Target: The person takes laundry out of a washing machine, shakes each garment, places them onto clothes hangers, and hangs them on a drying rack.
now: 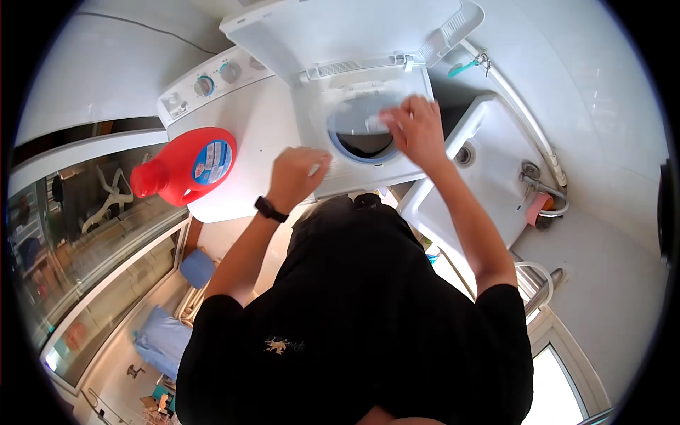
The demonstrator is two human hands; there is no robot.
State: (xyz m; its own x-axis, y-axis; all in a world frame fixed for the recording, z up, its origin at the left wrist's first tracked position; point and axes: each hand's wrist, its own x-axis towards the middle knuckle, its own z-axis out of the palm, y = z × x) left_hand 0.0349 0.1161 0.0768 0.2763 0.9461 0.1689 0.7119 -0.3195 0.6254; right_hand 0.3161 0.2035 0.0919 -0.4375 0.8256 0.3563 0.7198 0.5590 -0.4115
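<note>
My right hand (418, 131) is over the spin tub of a white twin-tub washing machine (258, 117). Its fingers, somewhat blurred, are pinched at the pale tab of a translucent inner lid (361, 113). That lid is tilted up at the back of the round tub opening (365, 147), whose dark inside shows below it. My left hand (297, 173), with a dark watch on the wrist, hovers by the machine's front edge. Its fingers are curled and nothing shows in them. The outer lid (340, 32) stands raised behind the opening.
A red detergent jug (195, 166) lies on the machine's left side, near the control knobs (205, 86). To the right is a white sink (489, 159) with a tap (531, 173) and a pink item (540, 209). A white pipe (520, 106) runs along the wall. A window is at left.
</note>
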